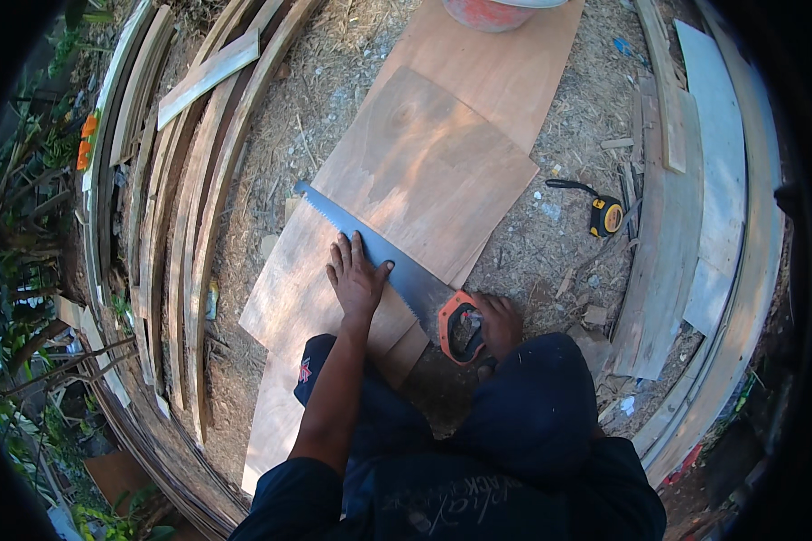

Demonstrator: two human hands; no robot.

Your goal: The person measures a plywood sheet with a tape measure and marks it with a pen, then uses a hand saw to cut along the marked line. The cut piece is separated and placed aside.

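Lying flat on a light brown plywood sheet (284, 287), a hand saw (410, 278) with a long grey steel blade and an orange-and-black loop handle (447, 314) links the 2 hands. Key relation: its long axis runs diagonally, handle end beside the right hand (500, 323), tip far out ahead and left, beyond the left hand's fingertips. Toothed edge faces the left hand (358, 279). Left hand: fingers spread, palm down, fingertips at the toothed edge, thumb on the blade; nearer to the mid-blade. Right hand: just right of the handle and nearest to it; cannot tell whether its fingers wrap the grip. Ahead and right of the right hand: yellow-and-black tape measure (606, 216) with a black strap. Well left of the left hand: long brown timber strips (209, 203). Far ahead of both hands: red round bucket (487, 15), partly cut off.
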